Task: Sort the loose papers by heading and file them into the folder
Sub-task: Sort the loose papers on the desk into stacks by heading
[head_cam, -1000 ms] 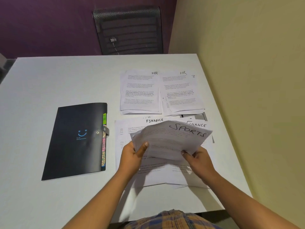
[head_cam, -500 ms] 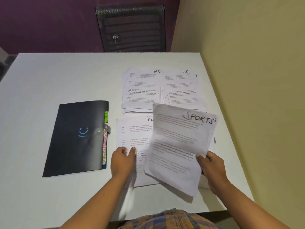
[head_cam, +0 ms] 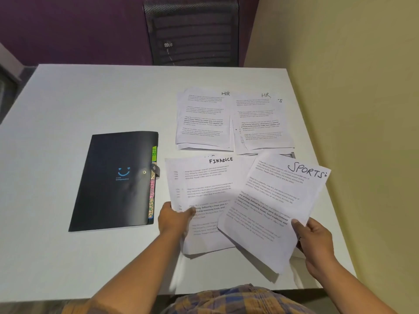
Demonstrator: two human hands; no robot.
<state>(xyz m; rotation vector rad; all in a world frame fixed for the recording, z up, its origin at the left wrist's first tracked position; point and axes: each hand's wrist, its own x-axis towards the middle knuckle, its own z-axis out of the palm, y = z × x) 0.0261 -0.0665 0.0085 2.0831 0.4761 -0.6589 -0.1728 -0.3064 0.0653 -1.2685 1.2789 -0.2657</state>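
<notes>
Head view: sports sheet [head_cam: 278, 200] is pinched by R hand [head_cam: 315, 243] lower right, finance sheet [head_cam: 204, 184] by L hand [head_cam: 172, 220] at centre; sports sheet should be laid apart, heading kept visible.

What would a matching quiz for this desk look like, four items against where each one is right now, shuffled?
1. SPORTS sheet
2. FINANCE sheet
3. folder
4. HR sheets

A. closed, flat on the table, left of everything else
B. flat, farthest away, near the chair
C. pinched by the right hand
D. gripped at its edge by the left hand

Pairs: 1-C, 2-D, 3-A, 4-B
</notes>
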